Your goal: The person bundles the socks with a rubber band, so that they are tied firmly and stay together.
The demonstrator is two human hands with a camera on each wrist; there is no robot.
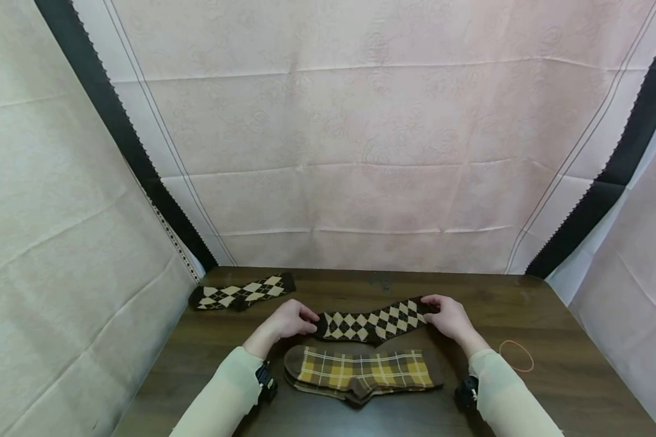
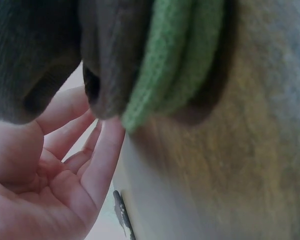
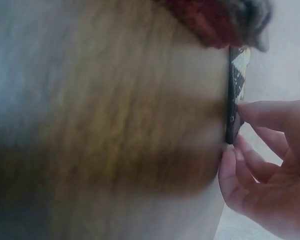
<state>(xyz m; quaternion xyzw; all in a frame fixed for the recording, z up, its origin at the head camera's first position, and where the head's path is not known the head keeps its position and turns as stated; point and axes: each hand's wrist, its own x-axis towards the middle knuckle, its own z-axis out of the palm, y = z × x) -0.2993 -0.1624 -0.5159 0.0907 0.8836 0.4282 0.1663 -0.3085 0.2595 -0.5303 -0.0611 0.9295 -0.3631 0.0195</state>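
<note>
A black and cream argyle sock [image 1: 361,323] lies across the table behind a stack of brown and yellow plaid socks [image 1: 361,373]. My left hand [image 1: 292,318] pinches its dark left end between thumb and fingers. At the other end my right hand [image 1: 448,315] grips the dark right end, and the right wrist view shows the thumb above and fingers below that edge [image 3: 233,125]. In the left wrist view, brown and green sock ends [image 2: 160,65] hang close to the camera and cover part of the left hand [image 2: 60,175].
Another argyle sock [image 1: 243,292] lies at the table's back left. A thin orange rubber band [image 1: 516,356] rests on the wooden table [image 1: 574,370] beside my right forearm. Pale cloth [image 1: 361,152] hangs behind the table, with more at both sides.
</note>
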